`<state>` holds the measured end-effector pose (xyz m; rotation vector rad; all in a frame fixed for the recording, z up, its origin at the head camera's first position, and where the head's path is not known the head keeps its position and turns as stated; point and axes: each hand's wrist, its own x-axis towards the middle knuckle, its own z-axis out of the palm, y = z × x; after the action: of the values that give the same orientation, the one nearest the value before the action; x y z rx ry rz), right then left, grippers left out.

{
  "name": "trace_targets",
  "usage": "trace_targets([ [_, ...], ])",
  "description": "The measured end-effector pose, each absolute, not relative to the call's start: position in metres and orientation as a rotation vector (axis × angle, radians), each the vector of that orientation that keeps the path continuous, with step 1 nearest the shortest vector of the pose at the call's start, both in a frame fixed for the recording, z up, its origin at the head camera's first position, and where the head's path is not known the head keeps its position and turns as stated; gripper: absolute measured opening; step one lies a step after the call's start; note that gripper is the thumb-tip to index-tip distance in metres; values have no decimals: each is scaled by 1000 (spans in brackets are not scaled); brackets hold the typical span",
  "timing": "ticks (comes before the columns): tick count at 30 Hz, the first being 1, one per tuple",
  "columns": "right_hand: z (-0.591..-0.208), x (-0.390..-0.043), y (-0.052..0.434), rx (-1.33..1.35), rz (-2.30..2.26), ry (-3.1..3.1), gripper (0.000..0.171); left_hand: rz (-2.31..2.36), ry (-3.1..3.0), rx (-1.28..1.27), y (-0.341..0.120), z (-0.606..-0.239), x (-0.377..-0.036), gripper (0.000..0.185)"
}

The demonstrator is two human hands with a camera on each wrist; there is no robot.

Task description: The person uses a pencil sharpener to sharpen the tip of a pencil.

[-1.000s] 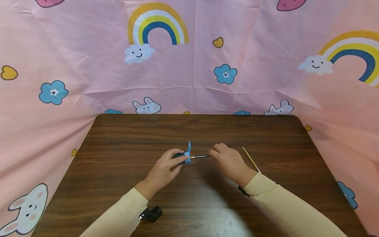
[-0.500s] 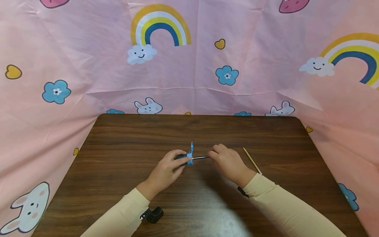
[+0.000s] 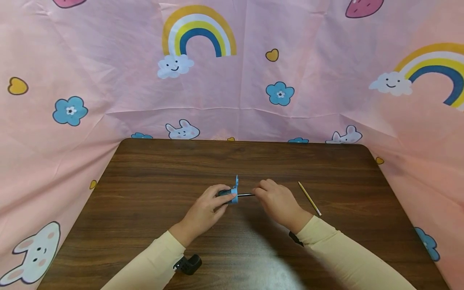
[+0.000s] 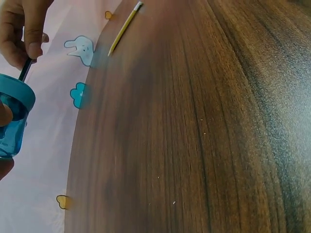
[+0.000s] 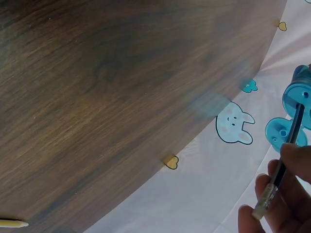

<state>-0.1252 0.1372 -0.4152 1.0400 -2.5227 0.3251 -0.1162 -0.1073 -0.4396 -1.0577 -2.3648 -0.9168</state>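
Note:
A blue pencil sharpener (image 3: 234,196) with a see-through body lies sideways between the fingers of my left hand (image 3: 203,207). Its round flip lid (image 5: 279,132) stands open. My right hand (image 3: 277,201) pinches a dark pencil (image 5: 282,167) near its eraser end. The pencil's point is hidden inside the hole in the sharpener's face. In the left wrist view, the sharpener's rim (image 4: 19,91) shows at the left edge, with the pencil's shaft (image 4: 25,69) running into it. Both hands are raised over the table's middle.
A yellow pencil with a white end (image 3: 309,198) lies on the brown wooden table (image 3: 163,169), just right of my right hand. Pink patterned cloth (image 3: 217,88) hangs along the table's back and sides. Wrist cameras (image 3: 190,264) are strapped under both forearms.
The dark pencil has gone deeper into the sharpener; its pale sharpened tip showed earlier and is now hidden. The hands are closer together. The head view has shifted slightly.

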Motion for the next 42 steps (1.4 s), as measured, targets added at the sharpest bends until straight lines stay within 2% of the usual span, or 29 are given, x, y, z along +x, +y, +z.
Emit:
trace_targets([
  [18,-415,-120,131,1018,292,-2480,20,-867,-2306,-1055,-107,-438,-116,41],
  [29,-413,-123,135,1059,427,-2425,24,-864,-2266,-1067,-113,-435,-117,41],
  [42,-426,-125,141,1070,443,-2269,18,-882,-2365,-1011,-114,-428,-112,45],
])
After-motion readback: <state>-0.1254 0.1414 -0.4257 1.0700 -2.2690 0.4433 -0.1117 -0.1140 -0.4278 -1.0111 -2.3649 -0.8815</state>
